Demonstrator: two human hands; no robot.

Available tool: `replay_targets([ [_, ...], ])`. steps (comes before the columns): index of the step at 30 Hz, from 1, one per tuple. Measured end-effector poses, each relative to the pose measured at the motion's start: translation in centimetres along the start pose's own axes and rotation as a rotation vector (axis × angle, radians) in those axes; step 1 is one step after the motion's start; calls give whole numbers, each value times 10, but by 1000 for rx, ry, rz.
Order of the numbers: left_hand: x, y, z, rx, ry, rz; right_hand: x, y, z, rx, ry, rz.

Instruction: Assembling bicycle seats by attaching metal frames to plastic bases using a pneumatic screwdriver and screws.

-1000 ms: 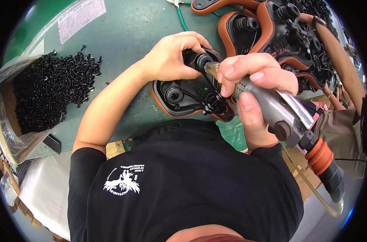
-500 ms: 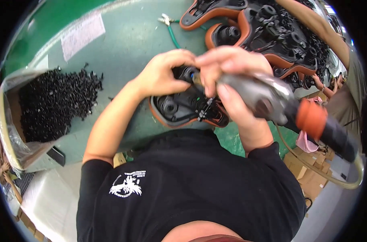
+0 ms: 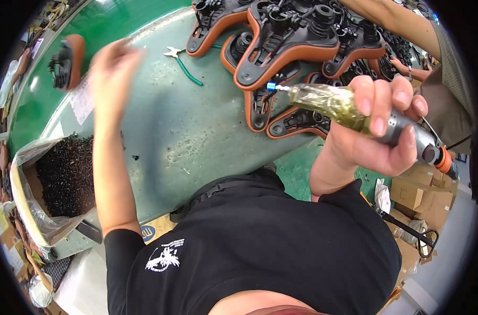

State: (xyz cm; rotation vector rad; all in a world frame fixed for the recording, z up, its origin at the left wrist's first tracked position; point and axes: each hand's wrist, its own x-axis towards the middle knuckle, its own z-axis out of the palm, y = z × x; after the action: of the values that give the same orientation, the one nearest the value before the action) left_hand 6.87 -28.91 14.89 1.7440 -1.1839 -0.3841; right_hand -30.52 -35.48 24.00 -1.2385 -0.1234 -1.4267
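Note:
My right hand [image 3: 378, 123] is wrapped round a power screwdriver [image 3: 323, 102], its grey body partly covered in yellowish clear film. The tool's blue-tipped bit [image 3: 272, 86] points left, in front of the bicycle saddles [image 3: 281, 47] piled upside down, black springs and frames upward and brown edges showing. Far out to the left, blurred by motion, my left hand [image 3: 113, 71] looks open and holds nothing that I can see. A single saddle [image 3: 76, 63] is just beyond it, tilted on edge and apart from the fingers; whether it rests on anything I cannot tell.
A plastic-lined box [image 3: 26, 194] of small black screws stands at the table's left. Green-handled pliers [image 3: 186, 68] and a loose screw [image 3: 135, 157] lie on the table [image 3: 197, 131]. At upper right reaches another person's arm [image 3: 401, 23]. Cardboard boxes [image 3: 425, 197] are stacked at right.
The saddle under my hands has left the table's front. My left hand has swung far left, near a saddle there. My right hand has drawn the screwdriver up and right.

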Motion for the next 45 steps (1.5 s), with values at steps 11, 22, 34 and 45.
replay_targets([
  [11, -5, 100, 144, 8, -437, 56, -15, -52, 12, 37, 227, -99],
  [22, -230, 29, 43, -148, -66, -365, -21, -16, -5, 116, -174, -44],
  [34, -70, -4, -31, 495, -331, 317, -1, 11, 3, 104, -171, 86],
  [45, 22, -54, 79, 865, -759, 707, -35, -10, -17, -55, 58, 9],
])
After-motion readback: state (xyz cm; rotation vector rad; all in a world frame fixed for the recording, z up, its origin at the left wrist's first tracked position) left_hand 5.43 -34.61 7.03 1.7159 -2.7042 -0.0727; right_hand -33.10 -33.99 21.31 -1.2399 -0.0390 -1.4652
